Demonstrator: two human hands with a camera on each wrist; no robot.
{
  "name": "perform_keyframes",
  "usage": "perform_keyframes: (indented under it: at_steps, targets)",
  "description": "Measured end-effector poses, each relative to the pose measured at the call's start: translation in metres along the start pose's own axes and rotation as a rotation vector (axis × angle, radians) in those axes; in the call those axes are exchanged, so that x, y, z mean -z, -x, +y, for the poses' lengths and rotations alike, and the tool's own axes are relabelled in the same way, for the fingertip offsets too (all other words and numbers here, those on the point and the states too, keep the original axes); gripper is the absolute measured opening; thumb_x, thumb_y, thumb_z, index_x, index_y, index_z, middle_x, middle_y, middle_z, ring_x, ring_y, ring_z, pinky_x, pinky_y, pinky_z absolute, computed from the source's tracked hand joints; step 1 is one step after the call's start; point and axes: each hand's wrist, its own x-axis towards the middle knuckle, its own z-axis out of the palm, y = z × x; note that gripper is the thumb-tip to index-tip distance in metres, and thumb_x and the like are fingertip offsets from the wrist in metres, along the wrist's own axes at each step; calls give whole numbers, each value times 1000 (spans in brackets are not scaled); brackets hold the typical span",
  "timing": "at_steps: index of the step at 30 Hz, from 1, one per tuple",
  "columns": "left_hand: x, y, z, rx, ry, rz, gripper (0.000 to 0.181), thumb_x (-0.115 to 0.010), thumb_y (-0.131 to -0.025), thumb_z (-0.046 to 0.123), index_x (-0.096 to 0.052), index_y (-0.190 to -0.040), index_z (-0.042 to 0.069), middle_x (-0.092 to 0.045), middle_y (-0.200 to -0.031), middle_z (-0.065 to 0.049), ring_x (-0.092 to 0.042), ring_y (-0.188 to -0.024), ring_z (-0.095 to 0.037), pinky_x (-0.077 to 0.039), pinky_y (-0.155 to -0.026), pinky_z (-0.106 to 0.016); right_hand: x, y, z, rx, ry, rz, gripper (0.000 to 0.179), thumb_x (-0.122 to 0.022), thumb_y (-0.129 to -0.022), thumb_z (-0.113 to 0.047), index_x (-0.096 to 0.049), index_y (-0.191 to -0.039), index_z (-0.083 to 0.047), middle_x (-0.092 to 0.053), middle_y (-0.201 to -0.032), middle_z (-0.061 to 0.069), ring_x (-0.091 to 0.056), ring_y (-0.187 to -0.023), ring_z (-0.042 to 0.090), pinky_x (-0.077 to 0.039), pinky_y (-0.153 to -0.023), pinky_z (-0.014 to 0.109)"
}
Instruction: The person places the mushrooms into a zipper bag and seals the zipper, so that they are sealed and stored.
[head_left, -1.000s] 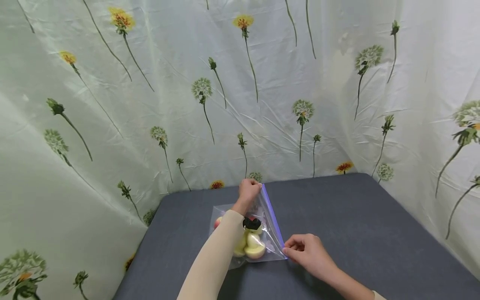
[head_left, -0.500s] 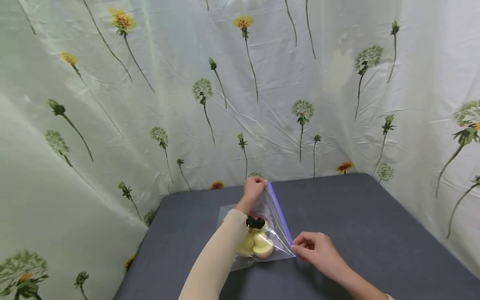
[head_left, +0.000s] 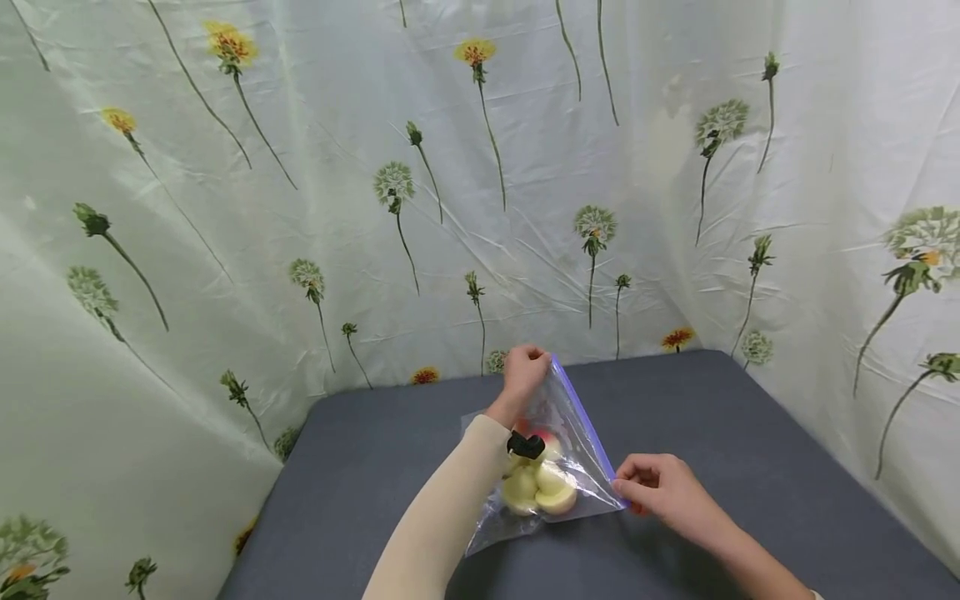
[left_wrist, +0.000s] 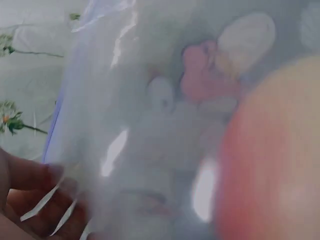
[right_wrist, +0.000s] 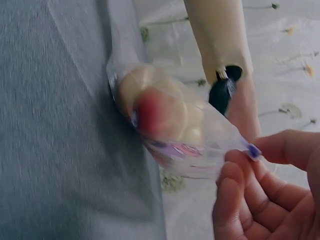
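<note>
A clear zip bag (head_left: 487,527) with a purple zip strip (head_left: 583,421) is stretched between both hands over the table. Several round, pale yellow and red fruits (head_left: 555,493) lie inside; the right wrist view shows the bulging fruits (right_wrist: 160,112) too. My left hand (head_left: 523,377) pinches the far end of the zip edge, its forearm crossing over the bag and hiding part of it. At the near end, my right hand (head_left: 667,490) pinches the corner between thumb and fingers. One fruit (left_wrist: 280,165) looms large in the left wrist view, beside film with pink print (left_wrist: 197,75).
Dark grey cloth covers the table (head_left: 360,467). Behind it and along both sides hangs a pale curtain (head_left: 337,150) printed with dandelions. A black strap device (head_left: 527,444) sits on the left wrist.
Both hands have carried the bag to the right across the table, each keeping its end of the zip edge. The head view has shifted slightly.
</note>
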Motion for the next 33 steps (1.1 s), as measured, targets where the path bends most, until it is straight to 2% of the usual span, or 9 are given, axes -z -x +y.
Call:
perform_keyframes:
  at_steps: [5,10,15,19,22,27,30,33]
  targets:
    - [-1,10,-6,-79,-101,-92,21,-61,-97,13,-76,-111,9,-73,-104,-5,-67,-95,-21,-53,-79,-34,7,-1,10,-22,48,-30,20,-72,-95,-25,-69,-85,-8,-62,-63,3,-54,-53,8,-48,-51,29]
    - [5,24,-15,-117,-116,-134,29,-60,-96,12,-72,-123,12,-71,-118,-9,-66,-105,-22,-52,-84,-37,11,-2,23,-68,149,-34,23,-73,-94,-25,-67,-79,-8,-59,-59,-1,-52,-50,9,-46,-50,29]
    - [25,41,-17,-135,-157,-113,29,-60,-99,15,-70,-126,16,-67,-126,-5,-64,-109,-23,-51,-86,-41,14,-4,38,-112,292,15,28,-75,-91,-27,-64,-70,-13,-56,-55,-4,-52,-48,11,-43,-49,28]
    - [41,55,-28,-171,-211,-86,30,-59,-99,16,-69,-127,13,-66,-126,-6,-62,-112,-29,-49,-90,-45,14,-5,46,-130,378,32,31,-76,-89,-27,-61,-64,-15,-55,-53,-5,-53,-47,12,-42,-48,28]
    - [53,69,-39,-154,-234,-74,31,-60,-99,16,-68,-129,13,-64,-126,-9,-60,-114,-31,-48,-92,-49,13,-4,52,-120,438,44,33,-77,-88,-25,-58,-61,-16,-54,-52,-8,-52,-46,11,-42,-48,28]
    - [72,93,-52,-92,-276,-46,33,-60,-99,16,-65,-132,13,-61,-130,-11,-59,-116,-33,-46,-93,-54,11,-2,57,-135,538,74,37,-78,-86,-27,-55,-58,-19,-50,-50,-10,-49,-46,9,-38,-49,27]
    - [85,104,-55,-95,-303,-17,36,-60,-99,14,-63,-134,12,-60,-133,-12,-58,-119,-34,-46,-94,-56,12,-2,56,-164,569,86,38,-79,-85,-27,-55,-57,-20,-50,-50,-10,-48,-47,9,-36,-48,28]
    - [98,115,-54,-137,-351,35,37,-63,-97,13,-63,-134,10,-59,-134,-12,-56,-124,-35,-44,-97,-58,14,-4,51,-196,587,87,37,-79,-85,-28,-55,-59,-19,-51,-53,-7,-47,-50,12,-35,-48,30]
